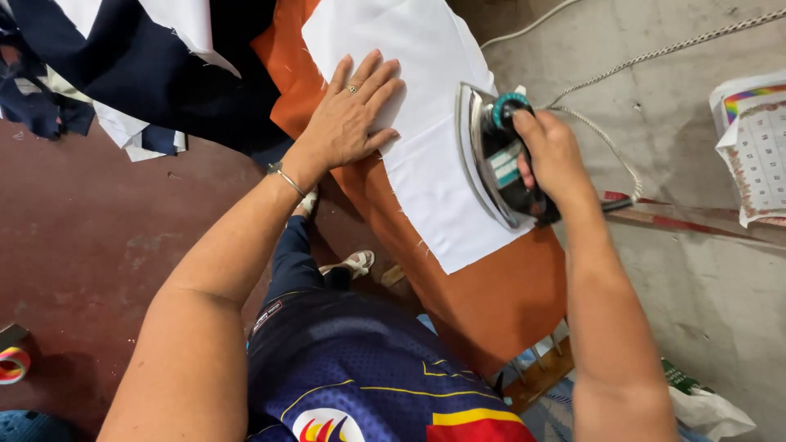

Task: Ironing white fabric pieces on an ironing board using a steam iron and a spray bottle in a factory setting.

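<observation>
A white cloth [426, 155] lies flat on an ironing board with an orange cover [491, 303]. My left hand [352, 115], with a ring and a thin bracelet, presses flat on the cloth's left side, fingers spread. My right hand [553, 160] grips the black handle of a silver electric iron [491, 155] that rests on the cloth's right edge. The iron's braided cord [622, 65] runs off to the upper right.
Dark blue and white fabric pieces [147, 57] hang at the upper left. A roll of tape [12, 364] lies on the red floor at lower left. A paper calendar [753, 147] hangs on the grey wall to the right. My sandalled foot [352, 263] shows below the board.
</observation>
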